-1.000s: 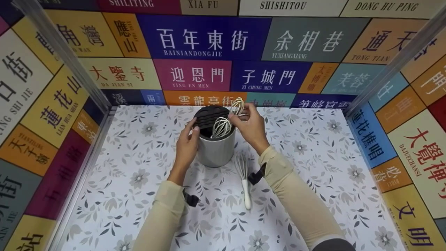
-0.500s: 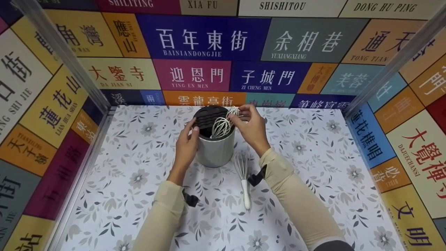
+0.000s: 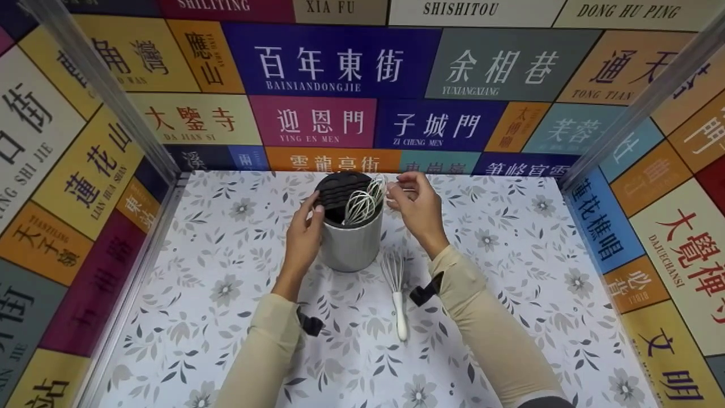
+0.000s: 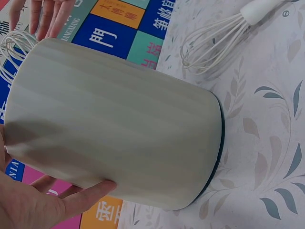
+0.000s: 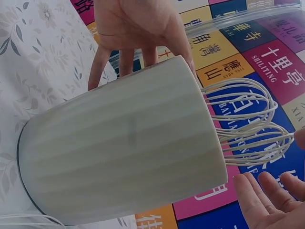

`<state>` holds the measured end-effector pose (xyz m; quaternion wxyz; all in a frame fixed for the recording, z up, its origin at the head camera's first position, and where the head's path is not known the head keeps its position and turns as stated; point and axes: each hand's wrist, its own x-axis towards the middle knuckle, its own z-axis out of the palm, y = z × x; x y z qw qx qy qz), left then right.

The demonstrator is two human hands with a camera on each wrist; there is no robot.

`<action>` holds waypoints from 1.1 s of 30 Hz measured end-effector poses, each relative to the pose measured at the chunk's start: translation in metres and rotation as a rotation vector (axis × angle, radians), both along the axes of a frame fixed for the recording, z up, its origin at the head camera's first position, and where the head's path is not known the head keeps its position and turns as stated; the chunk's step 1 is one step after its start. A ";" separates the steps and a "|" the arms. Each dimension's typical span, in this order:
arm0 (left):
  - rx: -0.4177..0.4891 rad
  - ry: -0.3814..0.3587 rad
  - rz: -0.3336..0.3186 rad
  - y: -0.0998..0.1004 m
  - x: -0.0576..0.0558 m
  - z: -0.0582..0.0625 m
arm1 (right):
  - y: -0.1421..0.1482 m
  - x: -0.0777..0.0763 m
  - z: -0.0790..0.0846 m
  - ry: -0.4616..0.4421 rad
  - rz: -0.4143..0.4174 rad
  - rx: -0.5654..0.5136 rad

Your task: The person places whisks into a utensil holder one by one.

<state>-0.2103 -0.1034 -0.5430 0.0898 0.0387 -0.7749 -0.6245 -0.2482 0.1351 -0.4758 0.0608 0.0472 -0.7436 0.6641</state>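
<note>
A ribbed light-grey utensil holder (image 3: 351,249) stands upright, with a slotted black insert (image 3: 341,188) in its mouth. Two whisks sit in it, wire ends up: a front whisk (image 3: 361,207) and a rear whisk (image 5: 245,102) beside it. My left hand (image 3: 306,229) grips the holder's left side near the rim, thumb on the near face in the left wrist view. Just right of the rim, my right hand (image 3: 420,211) has its fingers loosely bent and holds nothing. A third whisk (image 3: 399,311), with a white handle, lies on the table right in front of the holder.
The table (image 3: 226,340) wears a white cover with grey flowers and leaves. Close behind the holder rises a back wall (image 3: 317,122) of colourful printed signs, and similar panels flank both sides. Both wrists carry small black camera mounts.
My right hand lowered a whisk into the holder, its wire end sinking toward the rim, then let go and drew back to the right. My left hand stayed on the holder.
</note>
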 end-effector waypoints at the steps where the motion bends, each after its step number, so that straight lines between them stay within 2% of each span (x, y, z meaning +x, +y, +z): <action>1: -0.003 0.001 -0.002 0.000 0.000 0.000 | 0.002 0.000 0.000 0.000 -0.002 -0.013; 8: 0.006 0.020 -0.010 -0.001 -0.001 0.000 | 0.017 0.004 -0.005 -0.027 -0.026 -0.032; 16: 0.036 0.034 0.005 0.000 -0.001 0.000 | 0.035 0.011 -0.019 -0.068 -0.030 0.019; 25: 0.026 0.031 0.005 -0.001 -0.002 -0.002 | 0.048 0.022 -0.043 -0.139 -0.030 0.069; 33: 0.012 0.006 -0.006 -0.001 -0.001 -0.002 | 0.063 0.037 -0.075 -0.253 0.035 0.138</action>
